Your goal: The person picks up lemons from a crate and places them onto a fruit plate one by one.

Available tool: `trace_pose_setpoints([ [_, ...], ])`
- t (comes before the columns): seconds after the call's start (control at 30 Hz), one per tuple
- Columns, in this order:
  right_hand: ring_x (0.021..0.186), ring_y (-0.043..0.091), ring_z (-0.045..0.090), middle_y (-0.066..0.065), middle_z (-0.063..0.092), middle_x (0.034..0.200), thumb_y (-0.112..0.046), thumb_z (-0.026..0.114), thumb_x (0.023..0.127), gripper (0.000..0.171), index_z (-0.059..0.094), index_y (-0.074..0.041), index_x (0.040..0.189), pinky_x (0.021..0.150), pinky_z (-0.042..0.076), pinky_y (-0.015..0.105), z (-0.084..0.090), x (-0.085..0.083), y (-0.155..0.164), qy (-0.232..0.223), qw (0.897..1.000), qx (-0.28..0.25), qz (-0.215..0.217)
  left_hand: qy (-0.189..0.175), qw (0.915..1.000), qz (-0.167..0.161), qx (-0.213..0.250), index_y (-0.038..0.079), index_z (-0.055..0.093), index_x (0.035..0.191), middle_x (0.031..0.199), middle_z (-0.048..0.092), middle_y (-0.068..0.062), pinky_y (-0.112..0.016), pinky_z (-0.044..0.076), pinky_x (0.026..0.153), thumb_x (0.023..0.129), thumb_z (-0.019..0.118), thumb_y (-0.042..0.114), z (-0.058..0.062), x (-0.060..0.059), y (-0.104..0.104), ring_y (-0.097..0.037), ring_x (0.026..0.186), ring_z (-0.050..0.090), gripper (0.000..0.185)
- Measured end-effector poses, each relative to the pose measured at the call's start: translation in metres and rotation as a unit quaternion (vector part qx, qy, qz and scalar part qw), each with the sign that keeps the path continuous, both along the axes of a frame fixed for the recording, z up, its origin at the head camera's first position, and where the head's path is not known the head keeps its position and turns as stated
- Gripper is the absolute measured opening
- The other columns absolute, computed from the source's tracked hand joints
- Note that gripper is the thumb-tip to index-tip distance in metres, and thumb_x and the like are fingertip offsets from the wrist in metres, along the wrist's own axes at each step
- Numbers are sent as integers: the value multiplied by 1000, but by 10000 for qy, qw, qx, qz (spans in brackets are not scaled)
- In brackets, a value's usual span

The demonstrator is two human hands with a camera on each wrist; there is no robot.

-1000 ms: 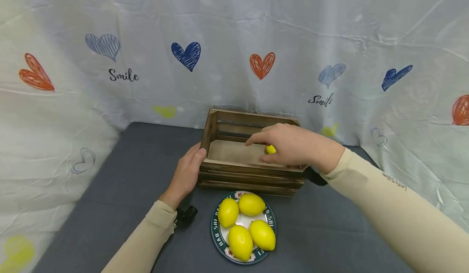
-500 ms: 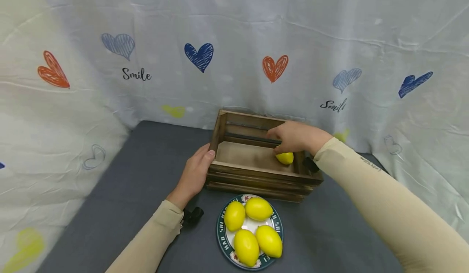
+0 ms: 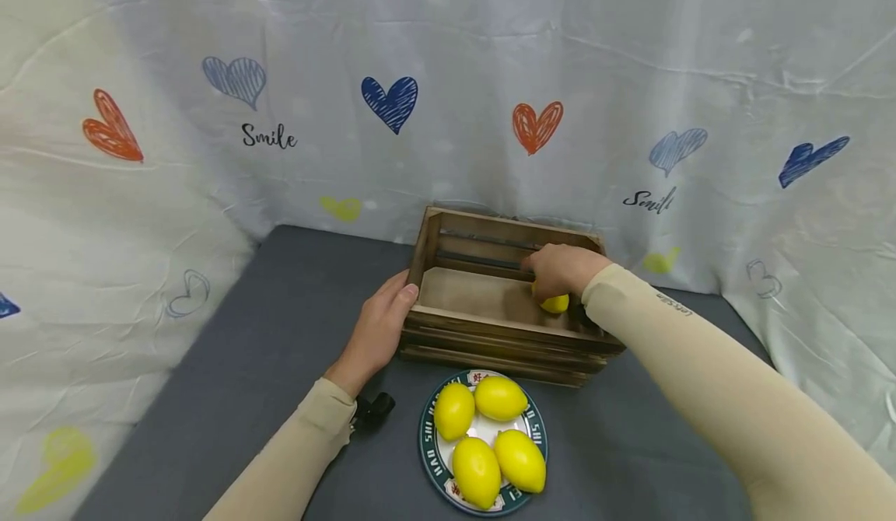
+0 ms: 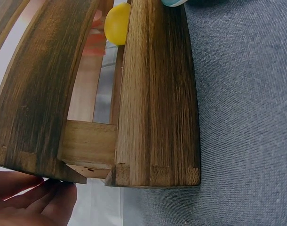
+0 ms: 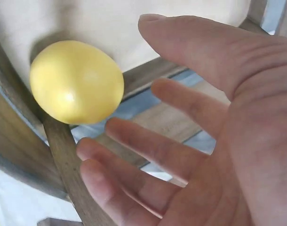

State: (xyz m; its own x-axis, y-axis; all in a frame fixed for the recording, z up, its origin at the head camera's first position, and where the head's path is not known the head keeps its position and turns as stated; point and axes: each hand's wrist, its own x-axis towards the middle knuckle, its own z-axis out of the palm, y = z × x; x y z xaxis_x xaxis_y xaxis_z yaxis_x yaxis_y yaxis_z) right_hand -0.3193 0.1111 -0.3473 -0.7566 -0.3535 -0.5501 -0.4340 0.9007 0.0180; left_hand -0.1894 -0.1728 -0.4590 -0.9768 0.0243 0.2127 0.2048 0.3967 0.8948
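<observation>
A wooden slatted crate [image 3: 490, 334] stands at the back of the grey table. One yellow lemon [image 3: 556, 303] lies inside it near the right end. My right hand [image 3: 560, 268] hovers just over that lemon. In the right wrist view this hand [image 5: 143, 61] is spread, and the lemon [image 5: 76, 82] lies apart from the fingers against a crate slat [image 5: 59, 155]. My left hand [image 3: 381, 323] rests against the crate's left front corner, thumb on the rim. The left wrist view shows its fingers [image 4: 35, 200] beside the crate corner [image 4: 157, 94] and the lemon [image 4: 117, 23] beyond.
A round plate [image 3: 425, 443] with several yellow lemons [image 3: 490, 435] sits on the grey tabletop [image 3: 266, 334] just in front of the crate. A white curtain [image 3: 448, 117] printed with hearts closes off the back and both sides. A small black clip [image 3: 374, 410] sits at my left wrist.
My right hand carried the lemon down to the crate's right end and let it go, fingers now spread. The left hand stayed on the crate's corner.
</observation>
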Motion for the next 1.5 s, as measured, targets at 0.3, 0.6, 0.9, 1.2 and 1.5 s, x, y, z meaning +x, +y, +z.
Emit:
trace_pose_setpoints([
  [0.3, 98, 25, 62, 18, 60, 154, -14, 72, 99, 60, 58, -14, 157, 71, 50, 33, -7, -1, -5, -94, 9998, 128, -107, -53, 10000, 17, -44, 1, 43, 165, 172, 42, -18, -62, 32, 131, 116, 37, 47, 0, 0, -3, -38, 161, 38, 67],
  [0.6, 112, 26, 63, 17, 60, 157, -15, 78, 99, 59, 61, -13, 155, 80, 55, 36, -9, 1, -5, -26, 9999, 86, 46, -132, 9999, -50, 56, 2, 42, 165, 173, 39, -19, -63, 32, 131, 115, 38, 51, 0, -1, -1, -39, 161, 37, 70],
  [0.9, 103, 26, 62, 20, 58, 158, -6, 72, 98, 62, 57, -12, 158, 64, 50, 29, -11, 0, -6, -99, 9999, 125, 10, -58, 9999, -73, 42, 2, 43, 165, 172, 41, -17, -62, 33, 130, 115, 39, 50, 1, 0, -1, -38, 161, 39, 69],
  [1.2, 107, 29, 60, 19, 55, 160, -5, 73, 96, 64, 58, -16, 158, 67, 51, 31, -15, 0, -4, -102, 9997, 206, -50, -60, 9999, -57, 78, 2, 43, 165, 172, 41, -16, -62, 33, 130, 115, 40, 48, 0, 1, 0, -38, 161, 39, 68],
  [1.5, 113, 30, 58, 18, 53, 163, -5, 74, 95, 67, 56, -16, 159, 70, 51, 33, -15, -2, -4, -153, 9996, 242, -56, -30, 10000, -28, 1, 2, 42, 165, 172, 42, -17, -62, 33, 130, 115, 39, 47, 0, -1, -1, -38, 160, 40, 67],
])
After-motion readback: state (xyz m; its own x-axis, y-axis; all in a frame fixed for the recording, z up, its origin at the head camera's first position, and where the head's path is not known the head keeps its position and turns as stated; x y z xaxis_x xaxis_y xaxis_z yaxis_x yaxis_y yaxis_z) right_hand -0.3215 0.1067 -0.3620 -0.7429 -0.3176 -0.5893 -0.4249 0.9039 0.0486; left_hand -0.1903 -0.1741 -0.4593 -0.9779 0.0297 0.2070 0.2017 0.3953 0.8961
